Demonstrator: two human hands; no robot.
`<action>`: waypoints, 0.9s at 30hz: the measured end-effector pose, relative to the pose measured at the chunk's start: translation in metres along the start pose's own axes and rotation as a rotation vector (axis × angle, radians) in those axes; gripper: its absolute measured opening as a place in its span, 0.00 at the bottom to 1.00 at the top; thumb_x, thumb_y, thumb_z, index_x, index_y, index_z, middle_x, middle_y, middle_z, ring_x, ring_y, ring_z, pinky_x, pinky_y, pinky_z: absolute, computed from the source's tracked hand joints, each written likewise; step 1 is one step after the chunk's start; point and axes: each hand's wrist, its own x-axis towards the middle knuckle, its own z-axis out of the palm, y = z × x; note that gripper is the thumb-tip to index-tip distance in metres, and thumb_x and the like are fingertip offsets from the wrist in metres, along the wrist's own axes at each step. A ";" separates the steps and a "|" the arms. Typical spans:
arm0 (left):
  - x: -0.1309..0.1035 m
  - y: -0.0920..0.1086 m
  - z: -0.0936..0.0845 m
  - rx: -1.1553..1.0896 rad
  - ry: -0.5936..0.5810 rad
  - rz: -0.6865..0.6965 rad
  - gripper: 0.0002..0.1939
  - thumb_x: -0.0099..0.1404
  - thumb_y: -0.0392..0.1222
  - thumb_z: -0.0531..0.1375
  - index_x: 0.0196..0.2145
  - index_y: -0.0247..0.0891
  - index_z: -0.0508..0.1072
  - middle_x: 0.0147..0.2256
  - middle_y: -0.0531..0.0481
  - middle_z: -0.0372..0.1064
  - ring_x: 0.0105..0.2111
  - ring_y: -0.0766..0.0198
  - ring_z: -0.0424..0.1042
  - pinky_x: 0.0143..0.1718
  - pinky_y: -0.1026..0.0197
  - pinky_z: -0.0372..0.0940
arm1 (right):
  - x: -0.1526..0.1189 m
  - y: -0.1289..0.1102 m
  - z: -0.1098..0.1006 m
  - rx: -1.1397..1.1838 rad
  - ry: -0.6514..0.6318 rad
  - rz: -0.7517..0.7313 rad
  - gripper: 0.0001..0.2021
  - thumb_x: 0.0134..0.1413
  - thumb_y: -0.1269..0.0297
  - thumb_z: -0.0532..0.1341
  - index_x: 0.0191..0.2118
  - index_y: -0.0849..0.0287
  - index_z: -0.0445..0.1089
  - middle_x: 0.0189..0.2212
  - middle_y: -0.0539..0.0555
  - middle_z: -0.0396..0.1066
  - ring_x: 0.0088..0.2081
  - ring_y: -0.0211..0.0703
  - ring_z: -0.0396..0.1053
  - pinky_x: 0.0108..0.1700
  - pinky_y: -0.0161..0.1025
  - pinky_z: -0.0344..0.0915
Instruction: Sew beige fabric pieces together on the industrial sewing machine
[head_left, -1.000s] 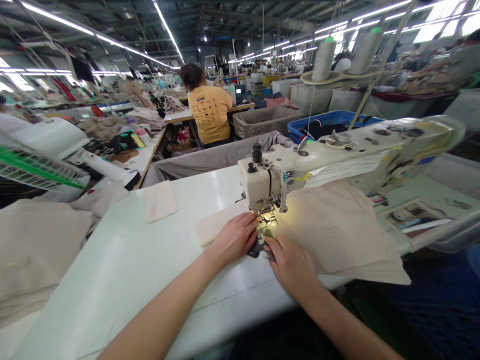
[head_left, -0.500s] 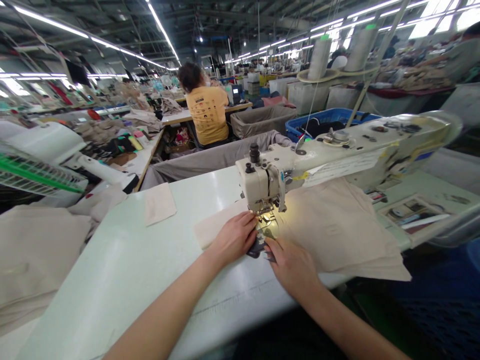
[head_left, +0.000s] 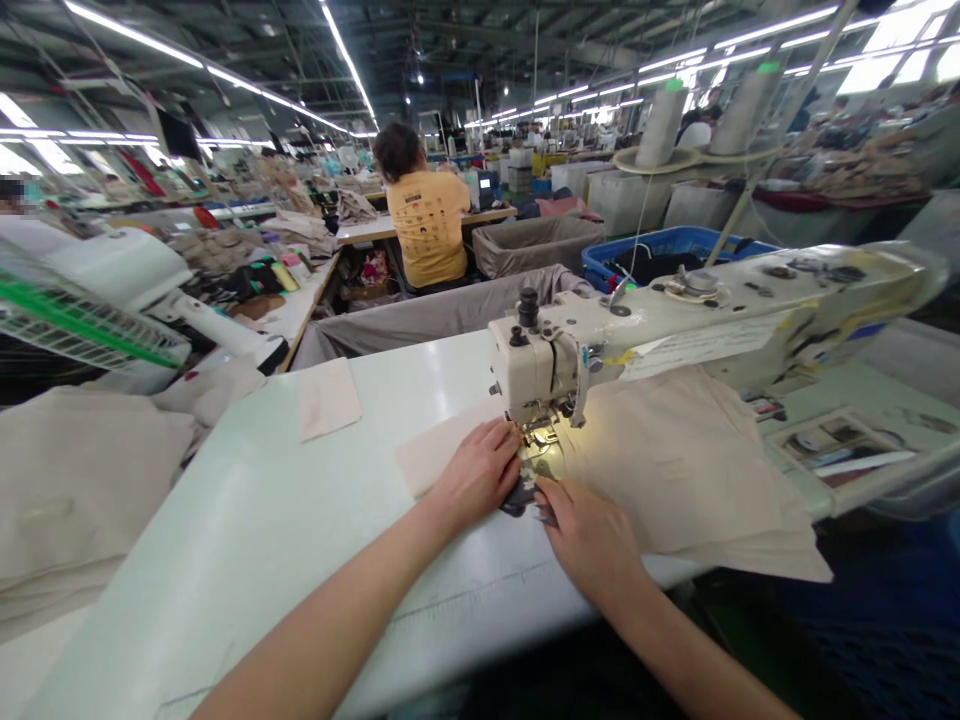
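A beige cloth strip (head_left: 433, 453) lies partly under the left hand (head_left: 480, 465), beside the sewing machine (head_left: 531, 372).
Left fingers rest close together, any pinch unclear; the right hand (head_left: 592, 530) curls beside stacked beige cloth (head_left: 675, 470), its grip unclear. Beyond, a blue basket (head_left: 594, 264) holds dark material (head_left: 658, 265), near a grey fabric-lined bin (head_left: 442, 306).

the sewing machine (head_left: 637, 322) is cream, cloth (head_left: 675, 475) plain beige, table (head_left: 300, 540) pale green, shirt (head_left: 429, 235) yellow with dark prints.
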 end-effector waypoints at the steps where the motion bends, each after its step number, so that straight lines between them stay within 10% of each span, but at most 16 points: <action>1: 0.000 0.000 0.002 0.003 0.009 -0.014 0.13 0.72 0.39 0.54 0.52 0.36 0.70 0.51 0.39 0.70 0.54 0.52 0.69 0.59 0.45 0.67 | 0.000 0.000 0.000 0.006 0.013 -0.004 0.08 0.65 0.69 0.61 0.47 0.56 0.74 0.33 0.52 0.77 0.31 0.41 0.74 0.32 0.36 0.60; 17: -0.062 0.073 -0.030 0.131 -0.208 -0.192 0.22 0.70 0.43 0.58 0.59 0.35 0.67 0.59 0.35 0.66 0.59 0.44 0.66 0.56 0.43 0.68 | -0.009 0.006 -0.005 0.028 0.106 -0.019 0.10 0.62 0.71 0.61 0.47 0.60 0.75 0.36 0.54 0.80 0.32 0.43 0.76 0.32 0.37 0.61; 27: -0.057 0.022 -0.055 -0.098 -0.273 -0.108 0.17 0.73 0.33 0.51 0.54 0.39 0.73 0.55 0.45 0.72 0.55 0.58 0.70 0.57 0.54 0.67 | -0.021 0.012 -0.011 0.109 0.209 -0.030 0.12 0.63 0.73 0.55 0.47 0.61 0.74 0.34 0.53 0.79 0.30 0.43 0.76 0.32 0.38 0.63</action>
